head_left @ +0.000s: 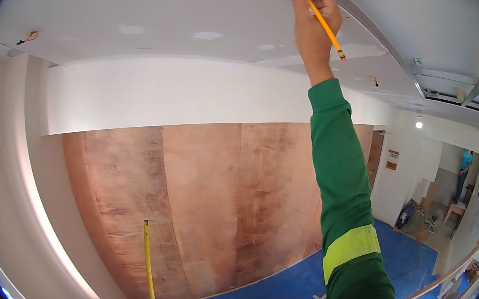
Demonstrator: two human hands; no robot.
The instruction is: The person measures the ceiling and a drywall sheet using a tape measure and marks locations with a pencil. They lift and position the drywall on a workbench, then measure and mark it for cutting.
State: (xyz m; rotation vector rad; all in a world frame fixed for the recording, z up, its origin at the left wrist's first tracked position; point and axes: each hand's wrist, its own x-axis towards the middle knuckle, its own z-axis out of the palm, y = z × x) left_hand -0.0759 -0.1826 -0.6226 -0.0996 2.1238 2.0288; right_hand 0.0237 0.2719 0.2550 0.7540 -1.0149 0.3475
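My right hand (316, 24) is raised to the edge of the grey ceiling board (167, 9), its fingers closed round a yellow pencil (325, 27). The pencil's writing end is up at the board near the metal edge strip, and its pink eraser points down to the right. A green sleeve (342, 168) with a lime band covers that arm. At the lower left, a yellow tape measure blade (147, 264) sticks up from the bottom edge; its case is out of sight. My left hand does not show. A brownish blur at the bottom edge cannot be made out.
Metal ceiling framing (469, 82) lies exposed at the upper right. Loose wires (27, 38) hang from the ceiling. Wood panels (197, 198) cover the wall above a blue floor covering (269, 296). A wooden rail (445, 276) runs at the right. Another person (462, 174) stands raised far off.
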